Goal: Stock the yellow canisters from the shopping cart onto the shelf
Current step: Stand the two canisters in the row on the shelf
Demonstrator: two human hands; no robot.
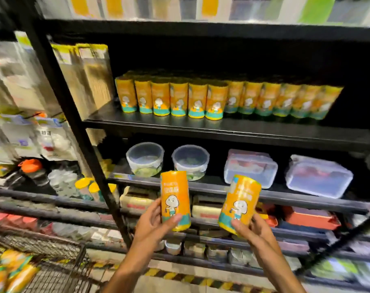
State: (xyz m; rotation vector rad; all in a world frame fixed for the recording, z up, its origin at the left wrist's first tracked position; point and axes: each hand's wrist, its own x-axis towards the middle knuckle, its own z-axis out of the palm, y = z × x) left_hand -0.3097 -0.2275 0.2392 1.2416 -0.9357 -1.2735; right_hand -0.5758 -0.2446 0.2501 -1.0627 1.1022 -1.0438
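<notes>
Left hand (152,220), right hand (250,228): two canisters (175,199)

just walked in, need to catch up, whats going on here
A person is stocking a shelf. The left hand grips one yellow canister and the right hand grips another, both held below the row of matching canisters already on the shelf. More lie in the shopping cart at lower left.

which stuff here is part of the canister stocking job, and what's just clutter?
Job:
- left hand holding an upright yellow canister
- right hand holding a tilted canister
- canister row on the shelf
- shopping cart with more canisters

Clutter:
- round tubs
- rectangular boxes
- orange-lidded bottle
</notes>
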